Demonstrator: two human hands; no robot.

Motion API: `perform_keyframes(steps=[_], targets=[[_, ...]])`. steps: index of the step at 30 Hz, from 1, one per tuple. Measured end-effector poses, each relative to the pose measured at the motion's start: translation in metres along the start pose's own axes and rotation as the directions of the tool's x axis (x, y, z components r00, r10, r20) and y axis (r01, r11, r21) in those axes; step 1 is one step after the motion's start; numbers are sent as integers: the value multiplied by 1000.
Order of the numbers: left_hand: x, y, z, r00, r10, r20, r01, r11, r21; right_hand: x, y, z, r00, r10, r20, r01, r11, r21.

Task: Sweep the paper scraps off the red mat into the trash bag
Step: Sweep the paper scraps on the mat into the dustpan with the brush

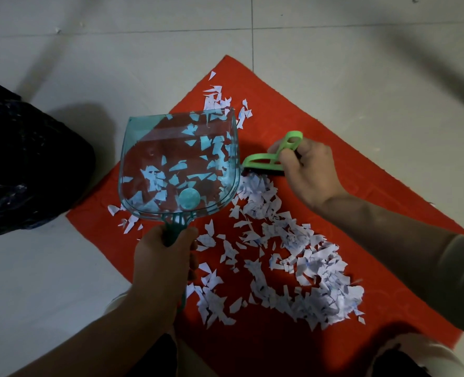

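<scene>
Head view: the only view, looking down on the floor.
Mat (pixel 334 164): red, lying cornerwise on the pale tiles (pixel 62 268).
Scraps (pixel 307 262): white bits, thickest on the mat's near-right part, thinner toward its far corner; a few sit at its left edge.
Bag (pixel 21 164): black, on the tiles just off the mat's left corner.
Pan (pixel 179 164): clear teal dustpan over the mat's left half. Scraps show through it, and I cannot tell whether they lie in it or under it.
Left hand (pixel 163 257): clenched round the pan's handle, at the mat's near-left edge.
Right hand (pixel 307 170): gripping the green brush (pixel 269 159) mid-mat, bristles down at the far end of the heap, its tip against the pan's right rim.
Risk, scatter: the brush meets the pan's side wall, not its mouth, so a stroke may push scraps past the pan and off the mat.
Risk, spill: tilting the pan on the way to the bag would likely drop light scraps on the tiles.
Risk, flick: a fast stroke could send bits flying.
</scene>
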State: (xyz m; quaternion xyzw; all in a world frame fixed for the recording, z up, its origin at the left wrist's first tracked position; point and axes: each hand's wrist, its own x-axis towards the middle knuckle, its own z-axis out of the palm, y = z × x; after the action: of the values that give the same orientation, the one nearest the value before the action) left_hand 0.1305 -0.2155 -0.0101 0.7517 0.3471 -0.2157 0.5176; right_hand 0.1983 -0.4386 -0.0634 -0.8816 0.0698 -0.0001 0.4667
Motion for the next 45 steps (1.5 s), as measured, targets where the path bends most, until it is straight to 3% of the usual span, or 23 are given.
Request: perform_keyframes(steps=[6, 13, 21, 28, 32, 37, 43, 45], targets=[[-2, 1, -2, 1000, -8, -10, 8, 1000, -5, 16, 10, 2, 996, -2, -92, -7, 996, -90], [-2, 2, -4, 1000, 6, -19, -6, 1000, 13, -14, -2, 14, 992, 2, 126, -1, 1000, -10], [-3, 1, -6, 1000, -9, -13, 9, 1000, 7, 7, 0, 7, 997, -6, -79, 3, 999, -36], [-4, 2, -8, 1000, -9, -13, 9, 1000, -6, -18, -1, 18, 995, 6, 98, -3, 1000, -29], [-3, 0, -9, 1000, -10, -19, 10, 1000, -6, -16, -4, 11, 1000, -15, 8, 14, 999, 28], [-3, 1, -10, 1000, -5, -17, 4, 1000, -7, 5, 1, 6, 993, -3, -115, -4, 998, -61], [-2, 0, -10, 1000, -6, -17, 6, 1000, -3, -17, -2, 14, 999, 35, 36, -34, 999, -29], [-2, 0, -10, 1000, -6, -26, 6, 1000, -6, -21, -7, 12, 998, 58, 24, -59, 998, 10]])
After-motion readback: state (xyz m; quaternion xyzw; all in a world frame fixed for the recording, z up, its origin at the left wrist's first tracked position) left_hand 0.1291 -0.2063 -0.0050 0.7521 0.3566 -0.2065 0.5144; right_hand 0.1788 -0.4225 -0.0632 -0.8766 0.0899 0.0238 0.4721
